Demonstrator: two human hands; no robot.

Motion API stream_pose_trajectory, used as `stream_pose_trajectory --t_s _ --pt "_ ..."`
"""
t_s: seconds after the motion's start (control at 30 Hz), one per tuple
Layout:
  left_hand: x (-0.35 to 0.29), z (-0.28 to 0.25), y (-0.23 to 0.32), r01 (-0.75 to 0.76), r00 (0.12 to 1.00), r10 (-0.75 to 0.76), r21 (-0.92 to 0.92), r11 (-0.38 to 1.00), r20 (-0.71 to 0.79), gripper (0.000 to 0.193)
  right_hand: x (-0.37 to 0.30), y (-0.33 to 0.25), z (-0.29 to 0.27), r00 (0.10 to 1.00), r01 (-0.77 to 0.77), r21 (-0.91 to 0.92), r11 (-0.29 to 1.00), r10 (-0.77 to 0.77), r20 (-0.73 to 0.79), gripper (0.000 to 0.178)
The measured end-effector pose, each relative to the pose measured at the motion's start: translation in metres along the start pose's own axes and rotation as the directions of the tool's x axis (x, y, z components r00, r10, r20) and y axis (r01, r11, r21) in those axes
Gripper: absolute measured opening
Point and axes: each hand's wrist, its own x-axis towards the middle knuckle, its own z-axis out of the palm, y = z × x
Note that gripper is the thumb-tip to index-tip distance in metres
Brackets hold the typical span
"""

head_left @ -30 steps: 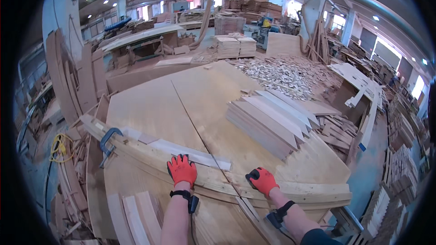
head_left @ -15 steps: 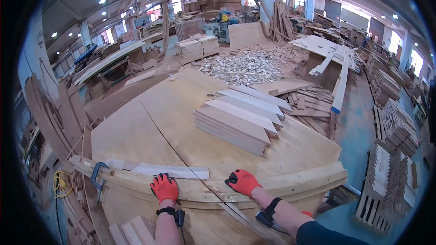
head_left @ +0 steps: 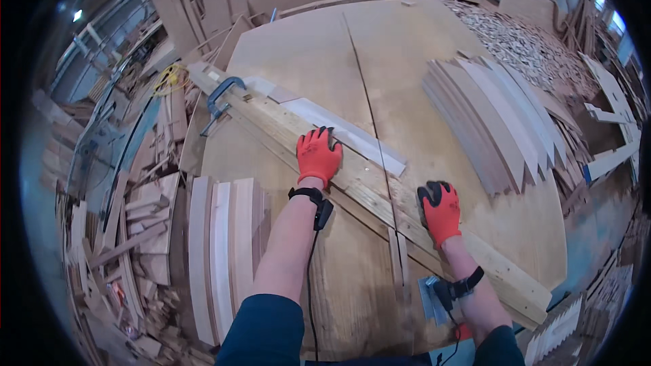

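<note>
Left fingers (head_left: 315, 137): extended, slightly apart, draped flat over the beam, tips near its far edge. Not wrapped round anything visible. Right fingers (head_left: 431, 196): curled, dark tips pointing away from the body; can't tell if they pinch anything, undersides hidden.

Left hand (head_left: 320, 157) is palm-down on the wooden beam (head_left: 366, 177), just beside the pale strip (head_left: 349, 134) lying along its far side. Right hand (head_left: 442, 213) is at the beam's far edge, past the dark slot (head_left: 367, 95).

Beam runs diagonally over the tabletop (head_left: 298, 47), crossing the slot. Blue C-clamp (head_left: 218, 89) sits at its left end; no clamp seen at the right, so I'd judge that end likelier to shift. To steady it well: weight through the left palm, even pressure, fingertips kept off the slot line; right hand square to the beam, so the strip doesn't skew.

Pose: left forearm nearly upright in view, wrist about straight. Right forearm slants up and left from the lower right. Strapped wrist sensors on both; cables should hang clear.

Further out: board stack (head_left: 222, 251) near left, pointed-end boards (head_left: 488, 122) right, offcut pile (head_left: 529, 44) beyond.
</note>
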Motion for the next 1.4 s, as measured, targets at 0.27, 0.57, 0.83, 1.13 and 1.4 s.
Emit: stream_pose_trajectory --t_s 0.27,0.57,0.83,1.13,1.4 --pt "-0.002 -0.006 0.007 -0.035 0.998 0.031 -0.075 0.997 -0.06 0.047 0.074 -0.037 0.059 0.998 -0.061 -0.202 0.977 0.052 -0.046 0.055" --pt "0.005 -0.007 0.009 -0.025 0.996 0.017 -0.098 0.995 -0.085 0.045 0.082 -0.037 -0.062 0.571 -0.271 0.442 0.855 -0.227 0.789 0.02" --pt "-0.048 -0.11 0.016 -0.115 0.992 0.059 -0.569 0.814 -0.115 0.052 0.204 -0.061 -0.055 0.958 -0.244 0.886 0.394 -0.042 0.282 0.038" --pt "-0.182 -0.269 -0.114 0.5 0.861 -0.495 0.39 0.774 -0.122 0.09 0.163 -0.112 0.088 0.89 0.395 -0.243 0.886 -0.304 0.339 0.069" --pt "-0.252 -0.252 -0.154 0.472 0.876 -0.446 0.141 0.87 -0.183 0.081 0.162 -0.107 0.087 0.846 0.472 -0.434 0.767 -0.256 0.467 0.063"
